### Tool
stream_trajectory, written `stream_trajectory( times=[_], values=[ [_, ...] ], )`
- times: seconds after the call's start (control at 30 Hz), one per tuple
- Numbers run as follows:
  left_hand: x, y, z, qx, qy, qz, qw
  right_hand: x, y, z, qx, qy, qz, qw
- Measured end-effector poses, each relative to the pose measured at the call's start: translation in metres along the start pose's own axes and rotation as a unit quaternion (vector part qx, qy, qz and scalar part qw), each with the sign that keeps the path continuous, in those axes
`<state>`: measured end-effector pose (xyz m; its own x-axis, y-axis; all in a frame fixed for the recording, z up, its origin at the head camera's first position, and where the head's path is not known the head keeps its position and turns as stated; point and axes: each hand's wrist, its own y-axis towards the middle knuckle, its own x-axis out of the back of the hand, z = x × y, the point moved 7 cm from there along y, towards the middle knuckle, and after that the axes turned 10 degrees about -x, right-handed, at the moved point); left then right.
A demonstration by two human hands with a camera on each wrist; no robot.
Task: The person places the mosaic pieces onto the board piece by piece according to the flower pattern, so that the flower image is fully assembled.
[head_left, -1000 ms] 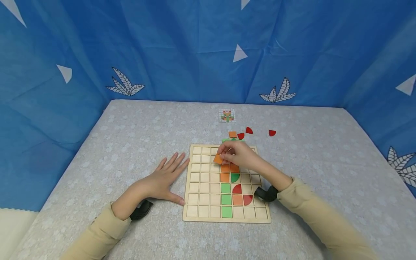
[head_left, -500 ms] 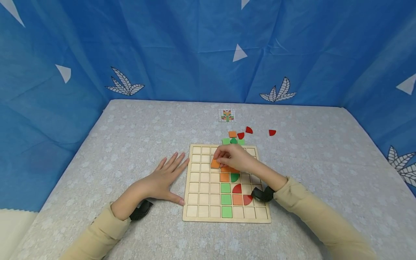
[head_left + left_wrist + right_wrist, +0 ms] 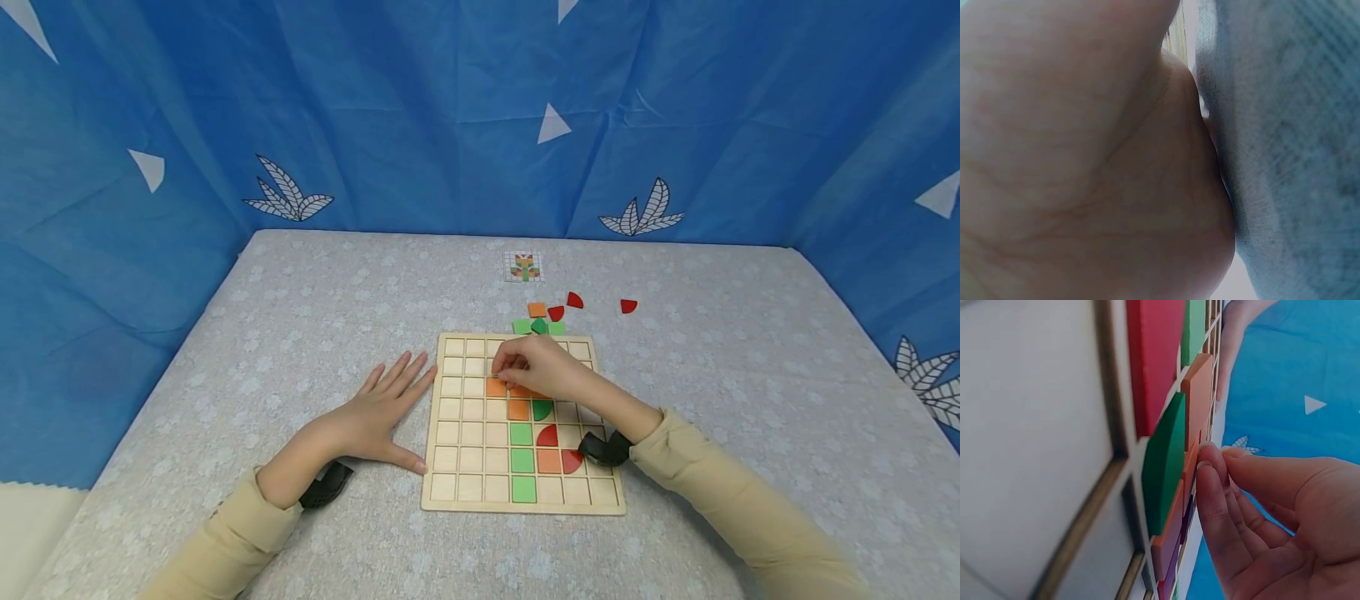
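Note:
A wooden grid board lies on the table, partly filled with coloured tiles. Thumb and fingertips of my right hand pinch the far edge of an orange square tile, which lies at a cell in the third row, left of other orange tiles. In the right wrist view, the fingertips of that hand meet close beside the board's orange tiles; the held tile is mostly hidden there. My left hand rests flat on the cloth, fingers spread, with its thumb and a fingertip at the board's left edge.
Beyond the board lie loose light green tiles, a dark green piece, an orange square and red quarter-circles. A small pattern card lies farther back. Blue curtain hangs behind the table.
My right hand has moved slightly left and nearer, lowering the orange tile from above the board to a cell of the third row. The left hand has stayed still.

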<state>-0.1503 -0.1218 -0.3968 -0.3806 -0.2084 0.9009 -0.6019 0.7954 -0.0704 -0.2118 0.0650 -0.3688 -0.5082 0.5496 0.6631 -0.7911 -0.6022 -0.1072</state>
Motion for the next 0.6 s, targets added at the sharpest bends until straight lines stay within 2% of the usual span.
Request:
stream_trajectory(
  times=[0.2,0.37,0.47,0.6],
  values=[
    [0.000,0.000,0.000,0.000,-0.005,0.000,1.0000,0.006,-0.002,0.002,0.003,-0.024,-0.019,0.9995],
    [0.000,0.000,0.000,-0.002,-0.006,-0.001,1.0000,0.033,-0.001,-0.001,-0.012,-0.025,-0.054,0.9981],
    [0.000,0.000,0.000,-0.002,-0.001,0.000,1.0000,0.056,0.005,-0.014,-0.035,-0.026,-0.090,0.9950],
    [-0.001,0.000,0.000,-0.003,-0.004,0.001,1.0000,0.079,0.018,-0.043,-0.089,-0.026,-0.118,0.9886]
  ],
)
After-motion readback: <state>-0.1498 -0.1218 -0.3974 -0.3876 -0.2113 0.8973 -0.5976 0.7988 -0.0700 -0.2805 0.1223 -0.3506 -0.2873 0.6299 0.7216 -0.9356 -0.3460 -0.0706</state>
